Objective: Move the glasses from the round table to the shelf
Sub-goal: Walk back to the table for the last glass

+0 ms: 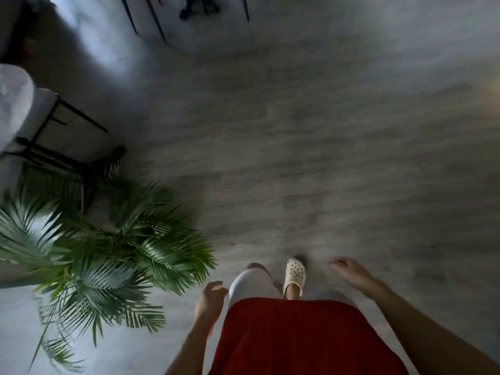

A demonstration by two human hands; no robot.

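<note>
No glasses, round table or shelf show in the head view, which is blurred by motion and looks straight down at a grey wood floor. My left hand point(209, 299) hangs by my side with loosely curled fingers and holds nothing. My right hand point(349, 269) swings out to the right, fingers relaxed and apart, also with nothing in it. Between the hands I see my red top and a cream clog point(295, 276) on one foot.
A leafy green palm plant point(108, 253) stands close on my left. Behind it is a grey upholstered chair with thin black legs point(48, 123). More thin black furniture legs point(151, 17) show at the top. Grey floor point(324, 131) stretches ahead and to the right.
</note>
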